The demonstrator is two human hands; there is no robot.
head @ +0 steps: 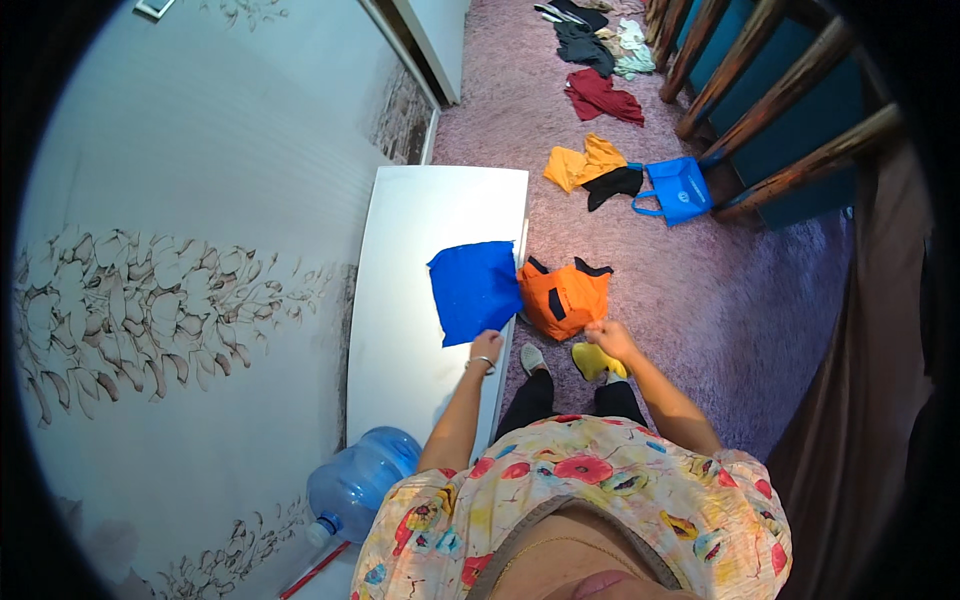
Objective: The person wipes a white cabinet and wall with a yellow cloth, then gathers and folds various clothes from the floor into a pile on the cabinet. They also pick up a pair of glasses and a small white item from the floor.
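Note:
A blue cloth (475, 289) lies spread on the white tabletop (405, 375). My left hand (487, 345), with a bracelet at the wrist, is at the cloth's near edge. Its fingers are curled, and whether they pinch the fabric is unclear. Beside the table's right edge is an orange fabric item (566, 300) with black trim and a dark patch. My right hand (613, 339) grips its near right corner, drawing the fabric to a point. The orange item meets the blue cloth's right side. Just below my right hand is a yellow cloth (592, 361) near my feet.
A large blue water bottle (360, 480) lies at the lower left. Farther along the pink carpet (495, 112) are a blue bag (679, 191), yellow (589, 161) and black (613, 186) cloths, a dark red garment (604, 97) and more clothes. Wooden posts (739, 67) line the right.

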